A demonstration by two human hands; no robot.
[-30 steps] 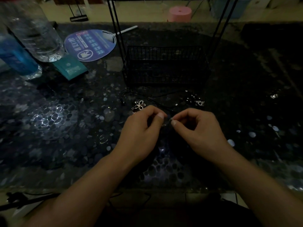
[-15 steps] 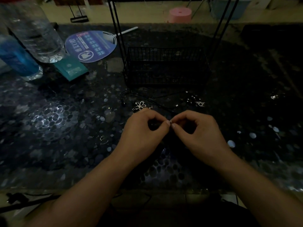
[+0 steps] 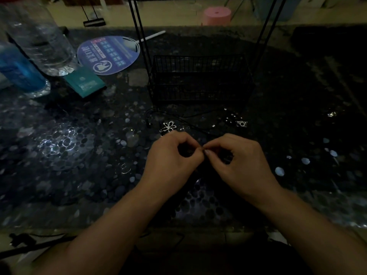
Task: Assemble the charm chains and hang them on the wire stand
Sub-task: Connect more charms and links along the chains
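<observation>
Left hand (image 3: 174,157) and right hand (image 3: 240,161), fingertips pinched together (held piece too small to tell)

Upper left, the round blue hand fan (image 3: 108,54) shows large white Chinese characters and a tooth logo; smaller print unreadable.

Clear plastic bottle (image 3: 39,38) at ten o'clock; blue bottle (image 3: 18,70) just beside it. Round printed fan (image 3: 108,54) and teal booklet (image 3: 84,81) nearby. Pink stool (image 3: 217,15) at twelve.
</observation>
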